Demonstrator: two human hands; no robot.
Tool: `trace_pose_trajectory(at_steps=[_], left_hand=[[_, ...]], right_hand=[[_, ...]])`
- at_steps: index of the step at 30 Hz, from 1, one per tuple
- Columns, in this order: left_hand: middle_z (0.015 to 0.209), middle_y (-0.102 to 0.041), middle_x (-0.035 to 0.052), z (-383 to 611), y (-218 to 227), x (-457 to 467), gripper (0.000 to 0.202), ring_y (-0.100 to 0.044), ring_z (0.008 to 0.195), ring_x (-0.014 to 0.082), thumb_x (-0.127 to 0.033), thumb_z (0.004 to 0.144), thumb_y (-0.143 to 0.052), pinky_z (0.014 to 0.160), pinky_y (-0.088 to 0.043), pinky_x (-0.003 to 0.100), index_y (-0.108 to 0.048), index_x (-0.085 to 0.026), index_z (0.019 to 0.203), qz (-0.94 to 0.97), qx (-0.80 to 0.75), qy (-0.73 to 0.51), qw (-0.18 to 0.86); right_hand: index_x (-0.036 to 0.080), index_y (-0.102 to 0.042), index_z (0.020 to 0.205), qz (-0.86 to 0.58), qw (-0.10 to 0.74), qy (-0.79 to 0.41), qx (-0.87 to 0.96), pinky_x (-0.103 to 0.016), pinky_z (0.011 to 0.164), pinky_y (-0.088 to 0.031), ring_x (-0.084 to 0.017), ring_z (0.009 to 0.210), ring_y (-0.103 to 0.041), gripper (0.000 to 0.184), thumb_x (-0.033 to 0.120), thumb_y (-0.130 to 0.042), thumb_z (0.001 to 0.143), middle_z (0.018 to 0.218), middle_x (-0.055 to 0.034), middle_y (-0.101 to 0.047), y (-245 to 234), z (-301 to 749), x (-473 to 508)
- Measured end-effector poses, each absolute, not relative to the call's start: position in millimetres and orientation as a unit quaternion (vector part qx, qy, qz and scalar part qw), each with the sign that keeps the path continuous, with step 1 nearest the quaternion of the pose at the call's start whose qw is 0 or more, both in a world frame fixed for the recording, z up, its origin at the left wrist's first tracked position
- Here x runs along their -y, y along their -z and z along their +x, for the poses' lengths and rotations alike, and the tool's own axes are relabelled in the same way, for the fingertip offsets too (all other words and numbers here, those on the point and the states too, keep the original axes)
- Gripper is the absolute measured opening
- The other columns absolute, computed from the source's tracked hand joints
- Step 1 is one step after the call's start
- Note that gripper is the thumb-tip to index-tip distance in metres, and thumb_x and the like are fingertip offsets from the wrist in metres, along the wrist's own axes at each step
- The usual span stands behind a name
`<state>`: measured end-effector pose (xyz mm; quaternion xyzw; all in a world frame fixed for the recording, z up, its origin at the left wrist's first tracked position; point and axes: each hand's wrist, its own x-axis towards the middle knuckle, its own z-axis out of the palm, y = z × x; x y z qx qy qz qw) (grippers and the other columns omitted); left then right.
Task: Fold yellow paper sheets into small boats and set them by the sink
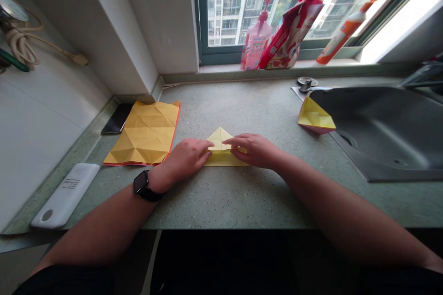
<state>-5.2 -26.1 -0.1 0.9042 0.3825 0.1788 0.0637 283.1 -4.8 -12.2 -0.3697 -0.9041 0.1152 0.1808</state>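
Pump bottle (256, 39), red pouch (290, 32), hands (185, 159) on paper (221, 159)

The folded paper (221, 159) is showing pale yellow; at nine o'clock from it, a creased sheet (145, 133) is showing golden yellow with an orange-red edge; at three o'clock, a paper boat (315, 117) is showing yellow inside and pink outside; the counter (242, 110) is showing grey-green speckles.

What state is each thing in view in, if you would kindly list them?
Left hand: fingertips on the yellow paper
Right hand: fingers on the yellow paper
Yellow paper: folded into a triangle
Creased sheet: spread flat
Paper boat: folded, beside the sink
Phone: screen dark
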Motion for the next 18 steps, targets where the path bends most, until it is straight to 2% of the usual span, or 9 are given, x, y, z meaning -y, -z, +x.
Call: trace_pose_trajectory(at_steps=[7,14,18], left_hand=[[0.128,-0.075,0.0108,-3.4,2.2,21.9,0.038,-0.075,0.111,0.0248,-0.014,0.105,-0.059,0.096,-0.064,0.040,-0.065,-0.019,0.141,0.893,-0.394,-0.207,0.065],[0.142,-0.065,0.0111,-2.8,5.7,18.0,0.044,-0.072,0.113,0.0236,-0.010,0.101,-0.058,0.099,-0.064,0.041,-0.064,-0.022,0.144,0.890,-0.401,-0.205,0.069],[0.144,-0.064,0.0121,-1.1,7.1,16.6,0.042,-0.067,0.127,0.0284,-0.009,0.100,-0.061,0.110,-0.059,0.049,-0.068,-0.022,0.140,0.898,-0.392,-0.194,0.043]], right_hand=[[0.029,-0.077,0.134,-0.411,0.177,-0.087,0.890,-0.036,0.086,-0.059,-0.025,0.102,-0.077,0.034,0.028,-0.068,0.102,0.116,-0.0076,-0.083,17.4,283.3,1.7],[0.030,-0.075,0.137,-0.435,0.161,-0.086,0.882,-0.040,0.092,-0.059,-0.027,0.109,-0.074,0.037,0.028,-0.068,0.102,0.120,-0.0083,-0.080,18.6,281.3,-0.2],[0.031,-0.074,0.138,-0.432,0.158,-0.086,0.884,-0.041,0.096,-0.057,-0.027,0.110,-0.071,0.039,0.026,-0.069,0.100,0.123,-0.0084,-0.076,18.7,281.9,-2.2]])
